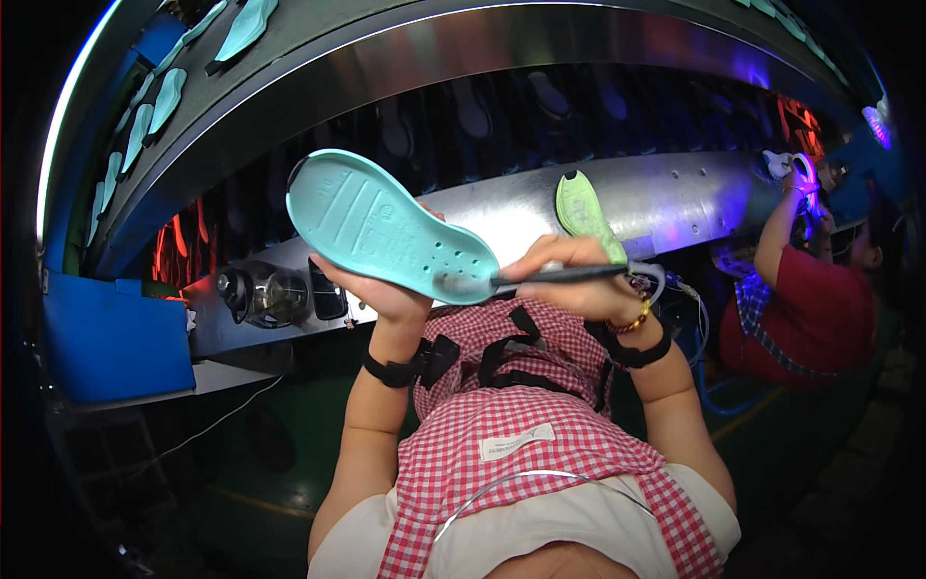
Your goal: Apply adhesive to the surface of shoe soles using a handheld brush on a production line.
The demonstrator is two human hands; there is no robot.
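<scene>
A turquoise shoe sole (381, 217) lies tilted across my left hand (386, 292), its inner face up and its wide end toward the upper left. My left fingers are mostly hidden behind the sole, with the thumb side showing at its lower edge. My right hand (579, 280) is closed around the dark handle of a brush (559, 275). The brush's blurred tip meets the sole at its narrower end, beside several small holes. Behind my right hand, a light green sole (588, 214) rests on the metal bench.
The metal bench (675, 207) runs across in front of me. On it, at left, are a clear bottle (268, 294) and a dark phone-like object (328, 292). Turquoise soles (167, 101) line the raised belt (299, 24). A blue box (116, 338) stands left; a person in red (810, 299) works at right.
</scene>
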